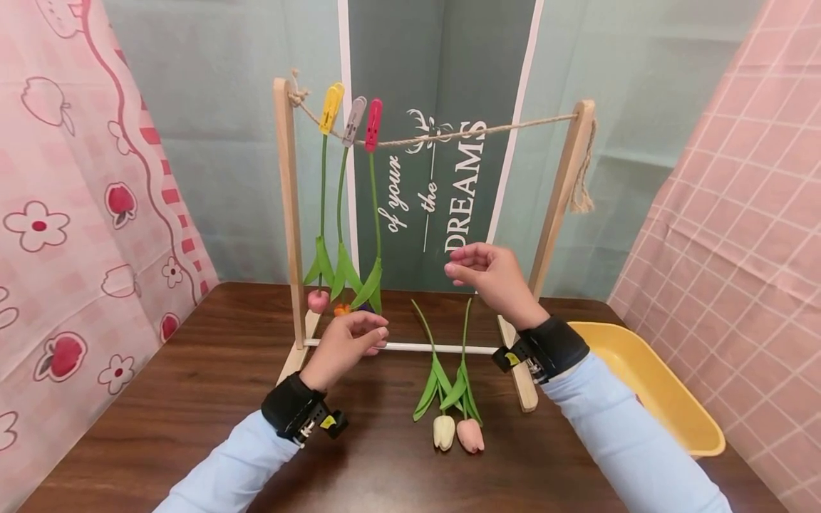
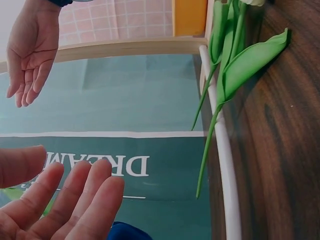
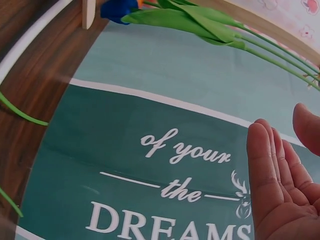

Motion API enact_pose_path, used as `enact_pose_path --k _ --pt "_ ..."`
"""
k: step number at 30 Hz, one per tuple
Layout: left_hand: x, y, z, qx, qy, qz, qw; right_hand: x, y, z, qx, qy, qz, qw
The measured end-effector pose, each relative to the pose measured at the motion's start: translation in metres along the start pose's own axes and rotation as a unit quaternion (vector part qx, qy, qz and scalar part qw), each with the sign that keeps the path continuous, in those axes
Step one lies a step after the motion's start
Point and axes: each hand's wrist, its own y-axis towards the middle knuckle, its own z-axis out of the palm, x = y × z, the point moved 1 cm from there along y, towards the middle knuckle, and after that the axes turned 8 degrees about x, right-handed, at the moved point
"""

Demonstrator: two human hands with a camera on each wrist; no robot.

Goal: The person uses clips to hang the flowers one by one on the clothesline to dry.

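My left hand (image 1: 346, 343) is open and holds nothing, just in front of the lower ends of the hanging tulips. My right hand (image 1: 499, 283), also open with nothing in it, is raised near the right post. Three artificial tulips hang head down from a rope (image 1: 474, 132): a pink one (image 1: 318, 301) on a yellow clothespin (image 1: 330, 108), an orange one (image 1: 342, 309) on a grey clothespin (image 1: 353, 122), and a blue one (image 3: 117, 11) on a red clothespin (image 1: 373, 125). A white tulip (image 1: 443, 433) and a peach tulip (image 1: 471, 435) lie on the table between my forearms.
The rope is strung between a left wooden post (image 1: 288, 214) and a right wooden post (image 1: 561, 192). A white rod (image 1: 410, 347) joins their feet; the loose tulips' stems cross it. A yellow tray (image 1: 667, 381) stands at the right, partly behind my sleeve. Curtains surround the table.
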Motion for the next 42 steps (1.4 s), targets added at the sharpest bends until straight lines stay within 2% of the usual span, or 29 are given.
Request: enact_pose_path --k 6,11,24,25,29,32,37,42 --pt "0.006 -0.002 0.003 0.013 -0.002 -0.008 0.9999 -0.014 -0.011 -0.001 -0.004 -0.003 0.027 0.9996" --pt "0.008 -0.005 0.005 0.021 -0.004 -0.008 0.9997 -0.024 -0.018 -0.003 -0.007 -0.002 0.03 0.9995" --pt "0.008 -0.01 0.005 0.022 0.0 -0.016 0.9996 -0.037 -0.028 -0.008 -0.001 -0.012 0.055 0.9984" --pt "0.008 -0.01 0.005 0.022 0.003 -0.021 0.9995 -0.039 -0.029 -0.008 0.0 -0.011 0.057 0.9983" --pt "-0.011 -0.018 0.006 0.027 0.01 -0.028 0.9992 -0.043 -0.035 -0.01 0.006 -0.012 0.062 0.998" --pt "-0.013 -0.019 0.006 0.031 0.012 -0.031 0.999 -0.045 -0.039 -0.011 0.005 -0.028 0.067 0.9974" --pt "0.012 -0.011 0.003 0.026 0.004 -0.031 0.9992 -0.049 -0.045 -0.012 0.002 -0.039 0.077 0.9962" --pt "0.016 -0.012 0.002 0.025 0.001 -0.029 0.9993 -0.055 -0.052 -0.014 0.005 -0.023 0.081 0.9965"
